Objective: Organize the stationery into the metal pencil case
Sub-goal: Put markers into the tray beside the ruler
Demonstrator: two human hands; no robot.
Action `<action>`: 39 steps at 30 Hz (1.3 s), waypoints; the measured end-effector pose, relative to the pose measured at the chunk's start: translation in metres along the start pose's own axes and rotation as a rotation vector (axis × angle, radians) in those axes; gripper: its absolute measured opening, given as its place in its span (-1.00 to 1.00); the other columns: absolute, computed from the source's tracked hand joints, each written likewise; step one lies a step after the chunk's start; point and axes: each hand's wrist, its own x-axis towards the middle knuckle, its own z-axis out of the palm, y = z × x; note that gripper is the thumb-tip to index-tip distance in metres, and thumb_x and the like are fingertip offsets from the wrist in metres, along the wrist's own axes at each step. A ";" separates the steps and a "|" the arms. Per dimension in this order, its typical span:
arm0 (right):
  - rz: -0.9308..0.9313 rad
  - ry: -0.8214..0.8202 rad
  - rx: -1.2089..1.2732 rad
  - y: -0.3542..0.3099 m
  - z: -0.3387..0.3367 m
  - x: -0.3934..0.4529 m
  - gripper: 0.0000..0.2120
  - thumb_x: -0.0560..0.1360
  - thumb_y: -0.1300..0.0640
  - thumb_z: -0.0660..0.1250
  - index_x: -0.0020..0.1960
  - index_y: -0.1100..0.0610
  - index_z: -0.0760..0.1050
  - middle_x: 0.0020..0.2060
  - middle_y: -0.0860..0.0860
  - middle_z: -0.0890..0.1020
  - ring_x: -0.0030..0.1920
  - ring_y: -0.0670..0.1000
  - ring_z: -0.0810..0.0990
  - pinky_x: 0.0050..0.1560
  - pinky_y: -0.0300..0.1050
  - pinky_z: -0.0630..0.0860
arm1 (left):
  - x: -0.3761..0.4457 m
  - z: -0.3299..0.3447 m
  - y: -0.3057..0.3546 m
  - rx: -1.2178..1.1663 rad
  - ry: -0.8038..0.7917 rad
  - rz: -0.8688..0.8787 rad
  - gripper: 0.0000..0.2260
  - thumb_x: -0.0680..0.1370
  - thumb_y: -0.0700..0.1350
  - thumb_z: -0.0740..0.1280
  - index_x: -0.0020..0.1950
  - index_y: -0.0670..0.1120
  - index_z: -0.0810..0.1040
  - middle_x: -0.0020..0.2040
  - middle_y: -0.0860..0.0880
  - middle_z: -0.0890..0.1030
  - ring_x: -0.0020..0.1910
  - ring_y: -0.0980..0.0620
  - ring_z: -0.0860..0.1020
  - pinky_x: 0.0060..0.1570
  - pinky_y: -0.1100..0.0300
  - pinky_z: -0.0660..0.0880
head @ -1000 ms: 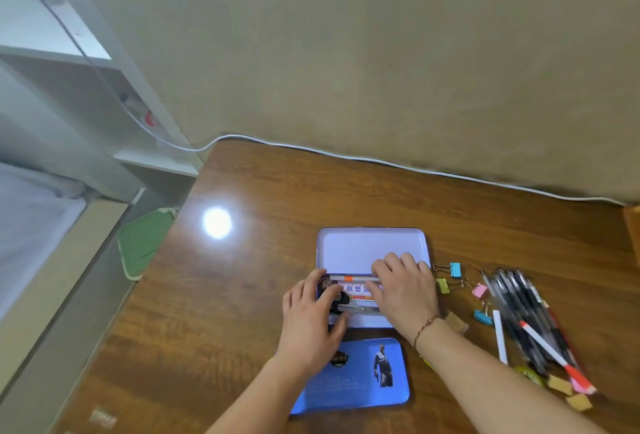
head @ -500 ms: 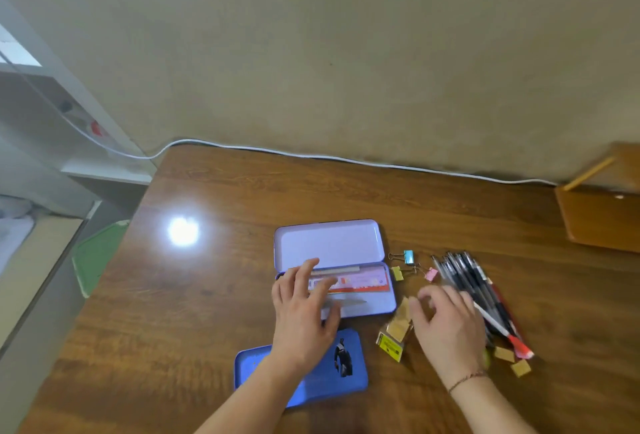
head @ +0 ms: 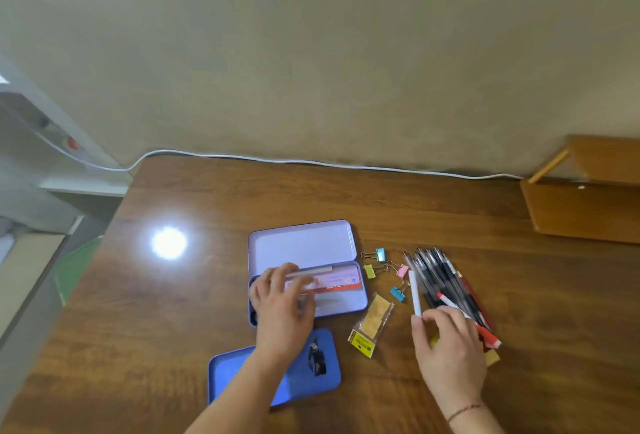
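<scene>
The lilac metal pencil case (head: 346,303) lies open mid-table, its lid (head: 301,246) folded back. A red-and-white ruler (head: 341,283) and a grey stick lie inside. My left hand (head: 280,309) rests on the case's left half with fingers spread. To the right is a bunch of dark pens (head: 440,274), with a white pen (head: 414,289) beside it. My right hand (head: 450,347) pinches the white pen's near end, its fingers curled over the bunch's near ends. Several coloured binder clips (head: 380,254) and a clear packet (head: 372,324) lie between case and pens.
A blue tin lid (head: 301,381) lies near the front edge under my left forearm. A white cable (head: 311,161) runs along the back of the table. A wooden shelf piece (head: 585,205) stands at the far right. The table's left edge drops off beside a bright glare spot.
My right hand left the case, passed over the packet and reached the white pen's near end. My left hand stayed on the case. The camera view swung to the right.
</scene>
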 end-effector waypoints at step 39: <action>-0.788 -0.272 -0.285 -0.108 0.039 0.082 -0.61 0.34 -0.17 0.43 0.09 -0.02 0.55 -0.10 -0.09 0.59 -0.10 0.02 0.53 -0.10 -0.04 0.46 | 0.032 -0.022 -0.036 0.120 -0.263 0.054 -0.63 0.40 0.05 0.46 0.19 0.10 0.56 0.11 0.15 0.57 0.14 0.02 0.47 0.32 -0.16 0.19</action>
